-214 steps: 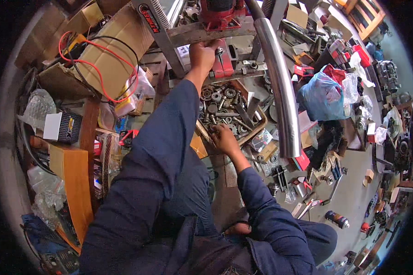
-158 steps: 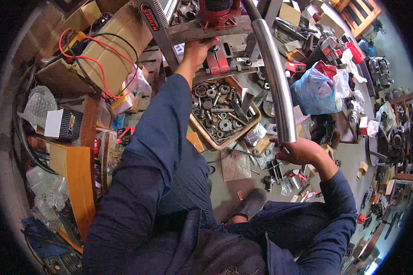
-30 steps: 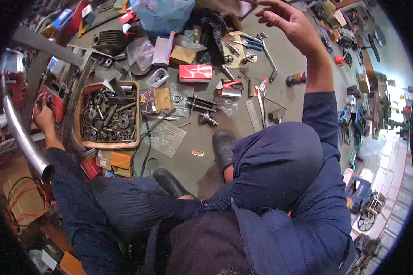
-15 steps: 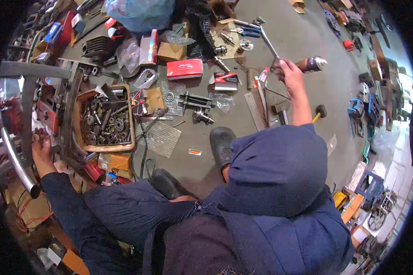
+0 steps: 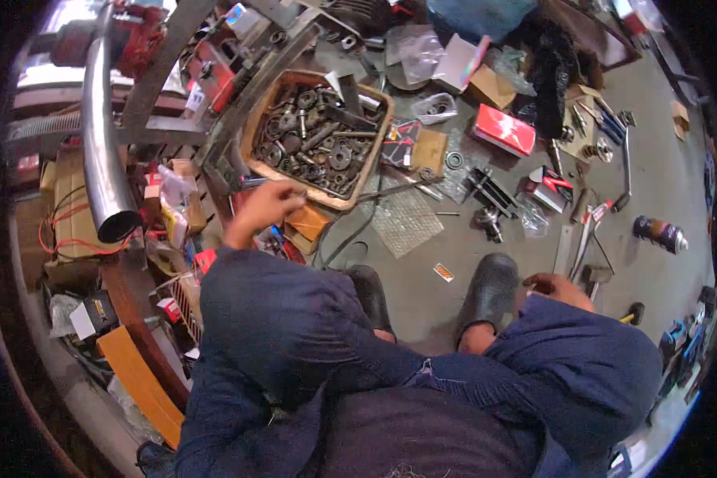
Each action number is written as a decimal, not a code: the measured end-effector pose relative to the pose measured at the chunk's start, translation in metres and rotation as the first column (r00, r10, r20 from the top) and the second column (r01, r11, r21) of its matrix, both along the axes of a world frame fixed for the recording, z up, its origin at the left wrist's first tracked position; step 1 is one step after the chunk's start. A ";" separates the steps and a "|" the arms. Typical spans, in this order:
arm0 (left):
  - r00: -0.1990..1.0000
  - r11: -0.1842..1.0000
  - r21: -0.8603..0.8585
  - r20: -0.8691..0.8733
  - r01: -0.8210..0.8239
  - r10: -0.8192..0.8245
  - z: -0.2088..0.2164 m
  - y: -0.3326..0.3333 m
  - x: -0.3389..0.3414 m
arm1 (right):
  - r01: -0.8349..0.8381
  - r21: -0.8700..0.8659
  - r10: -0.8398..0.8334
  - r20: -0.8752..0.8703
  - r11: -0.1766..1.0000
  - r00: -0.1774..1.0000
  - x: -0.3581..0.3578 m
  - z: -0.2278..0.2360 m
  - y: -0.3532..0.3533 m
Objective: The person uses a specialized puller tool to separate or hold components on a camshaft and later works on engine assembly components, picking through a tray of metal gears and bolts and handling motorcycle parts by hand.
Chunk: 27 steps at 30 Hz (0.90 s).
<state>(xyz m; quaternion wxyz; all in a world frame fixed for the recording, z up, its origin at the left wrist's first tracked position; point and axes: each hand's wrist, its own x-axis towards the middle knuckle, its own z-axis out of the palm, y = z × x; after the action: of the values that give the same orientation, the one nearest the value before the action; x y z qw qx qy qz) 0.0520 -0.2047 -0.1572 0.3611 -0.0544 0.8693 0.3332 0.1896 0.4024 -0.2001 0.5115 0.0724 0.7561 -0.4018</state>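
Observation:
My left hand (image 5: 269, 209) hovers by the near left corner of a worn tray (image 5: 344, 199) full of greasy gears, shafts and other metal parts (image 5: 319, 143). Its fingers are curled together; what they hold, if anything, is hidden. Beside my right knee is my right hand (image 5: 562, 288), partly covered by the trouser leg, its visible fingers stretched out with nothing seen in them. A long-handled wrench (image 5: 627, 171) lies on the floor farther off, apart from that hand. Nearer to it are a flat metal strip (image 5: 564, 248), a hammer (image 5: 636, 313) and a spray can (image 5: 660, 234).
A metal frame (image 5: 163, 80) and a shiny pipe (image 5: 103, 151) stand at the left, above cardboard boxes (image 5: 68, 207). On the floor ahead lie a red box (image 5: 503, 130), bubble wrap (image 5: 402, 219), a black metal fixture (image 5: 490, 191) and a small sticker (image 5: 443, 272).
The view has swung left. My right hand has drawn back from the wrench to my knee, leaving the wrench on the floor. My left hand has moved from the metal frame to the tray's corner.

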 end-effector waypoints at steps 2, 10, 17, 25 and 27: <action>0.953 0.993 -0.054 -0.280 0.107 -0.118 -0.040 0.005 0.002 | 0.028 -0.065 -0.027 0.026 0.997 0.999 0.021 -0.023 -0.007; 0.632 0.906 -0.361 -0.654 0.223 -0.416 -0.089 0.060 0.002 | 0.227 -0.187 -0.224 0.038 0.956 0.974 0.090 -0.092 -0.025; 0.664 0.901 -0.323 -0.610 0.290 -0.432 -0.103 0.058 -0.018 | 0.187 -0.042 -0.187 -0.001 0.981 0.982 0.071 -0.078 -0.036; 0.679 0.939 -0.246 -0.648 0.241 -0.344 -0.102 0.041 -0.007 | 0.281 -0.009 -0.278 0.121 0.960 0.953 0.087 -0.109 -0.019; 0.697 0.933 -0.301 -0.625 0.199 -0.350 -0.094 0.048 -0.013 | 0.306 -0.077 -0.295 0.124 0.949 0.947 0.092 -0.114 -0.017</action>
<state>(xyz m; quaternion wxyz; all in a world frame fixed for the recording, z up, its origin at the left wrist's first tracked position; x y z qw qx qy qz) 0.0395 -0.1564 -0.2515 0.0627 0.1620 0.9685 0.1782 0.2815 0.3852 -0.3146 0.4882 0.1846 0.6868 -0.5059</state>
